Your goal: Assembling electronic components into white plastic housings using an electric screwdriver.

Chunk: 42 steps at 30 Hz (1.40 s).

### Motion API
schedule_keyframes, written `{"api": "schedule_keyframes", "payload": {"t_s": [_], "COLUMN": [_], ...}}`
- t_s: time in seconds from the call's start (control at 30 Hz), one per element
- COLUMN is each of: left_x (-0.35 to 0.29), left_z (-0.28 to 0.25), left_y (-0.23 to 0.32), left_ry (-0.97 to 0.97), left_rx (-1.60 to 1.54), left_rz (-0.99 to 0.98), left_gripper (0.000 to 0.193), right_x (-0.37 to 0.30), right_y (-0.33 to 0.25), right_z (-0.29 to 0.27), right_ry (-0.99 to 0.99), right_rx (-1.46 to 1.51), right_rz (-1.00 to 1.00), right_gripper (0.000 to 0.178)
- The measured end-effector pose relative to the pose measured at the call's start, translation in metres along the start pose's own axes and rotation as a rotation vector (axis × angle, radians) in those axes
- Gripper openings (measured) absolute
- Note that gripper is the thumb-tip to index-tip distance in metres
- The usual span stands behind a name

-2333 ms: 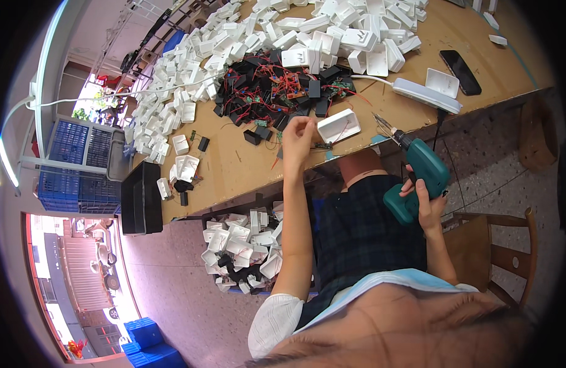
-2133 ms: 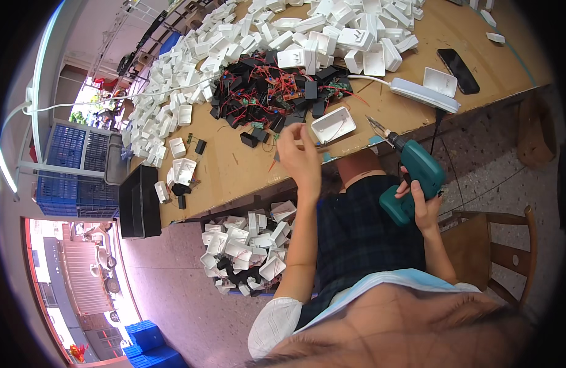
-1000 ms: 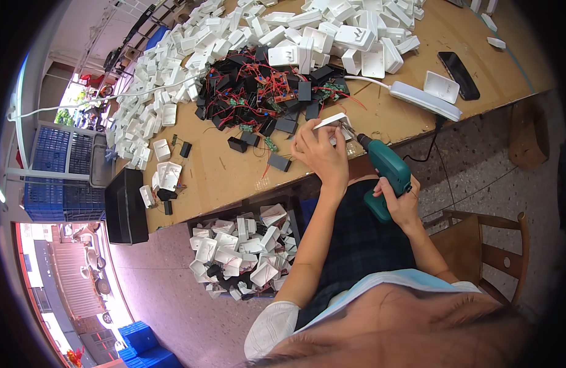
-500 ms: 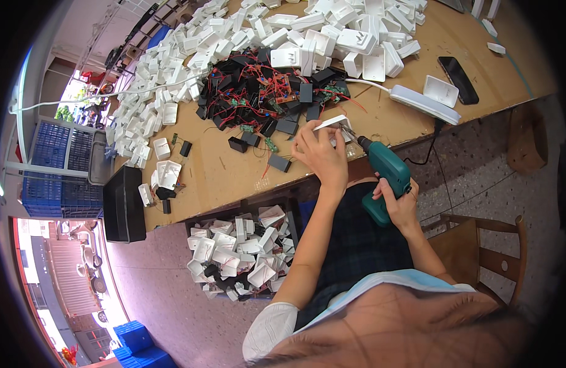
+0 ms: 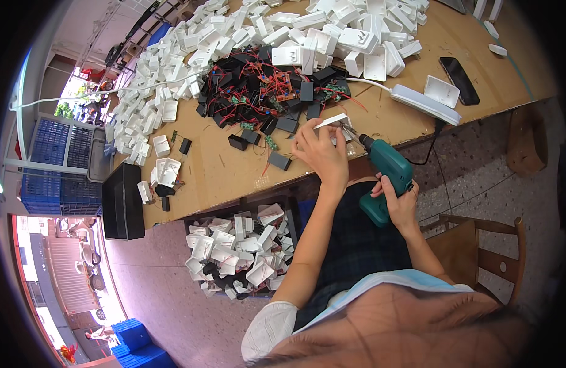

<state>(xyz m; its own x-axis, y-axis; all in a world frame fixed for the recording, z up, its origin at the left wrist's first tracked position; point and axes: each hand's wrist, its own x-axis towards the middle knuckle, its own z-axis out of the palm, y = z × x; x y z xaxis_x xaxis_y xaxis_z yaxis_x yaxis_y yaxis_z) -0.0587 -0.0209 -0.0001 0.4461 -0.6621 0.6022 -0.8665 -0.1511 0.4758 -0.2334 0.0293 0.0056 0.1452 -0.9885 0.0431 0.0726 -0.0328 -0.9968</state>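
My left hand (image 5: 323, 150) grips a small white plastic housing (image 5: 333, 122) by its side, above the table's near edge. In my right hand (image 5: 396, 199) is a green power drill (image 5: 387, 161), its handle wrapped by my fingers. The drill points up and left, and its bit meets the open side of the housing; exactly what the tip touches is too small to tell. Beyond my left hand lies a tangled heap of black blocks, red wires and circuit boards (image 5: 258, 92). A single black block (image 5: 279, 161) rests left of my left wrist.
White housings (image 5: 166, 86) are piled along the table's far side. A white power strip (image 5: 425, 105) and a black phone (image 5: 459, 80) lie at right. Below the near edge stands a crate of white housings (image 5: 237, 251). A black bin (image 5: 125, 202) is at left, a wooden chair (image 5: 497, 264) at right.
Both hands, the housing and the drill stay almost in place, with only a tiny shift of the drill. Outside the doorway at lower left, a figure has come into view.
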Motion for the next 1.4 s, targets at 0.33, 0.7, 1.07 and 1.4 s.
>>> {"api": "schedule_keyframes", "payload": {"t_s": [0.33,0.7,1.07,1.4], "left_x": [0.000,0.000,-0.002,-0.001], "left_z": [0.001,0.005,0.002,0.003], "left_y": [0.002,0.000,0.001,0.002], "left_ry": [-0.002,0.039,0.006,0.023], "left_rx": [0.005,0.041,0.003,0.007], "left_rz": [-0.006,0.004,-0.010,-0.004], "left_gripper": [0.013,0.011,0.013,0.014], "right_x": [-0.001,-0.001,-0.002,0.001], "right_y": [0.005,0.012,0.024,0.022], "right_z": [-0.001,-0.003,-0.007,-0.005], "right_ry": [0.002,-0.041,-0.057,-0.041], "right_rx": [-0.086,-0.042,-0.048,-0.022], "right_rz": [-0.073,-0.082,-0.152,-0.124], "right_gripper": [0.023,0.016,0.017,0.016]}}
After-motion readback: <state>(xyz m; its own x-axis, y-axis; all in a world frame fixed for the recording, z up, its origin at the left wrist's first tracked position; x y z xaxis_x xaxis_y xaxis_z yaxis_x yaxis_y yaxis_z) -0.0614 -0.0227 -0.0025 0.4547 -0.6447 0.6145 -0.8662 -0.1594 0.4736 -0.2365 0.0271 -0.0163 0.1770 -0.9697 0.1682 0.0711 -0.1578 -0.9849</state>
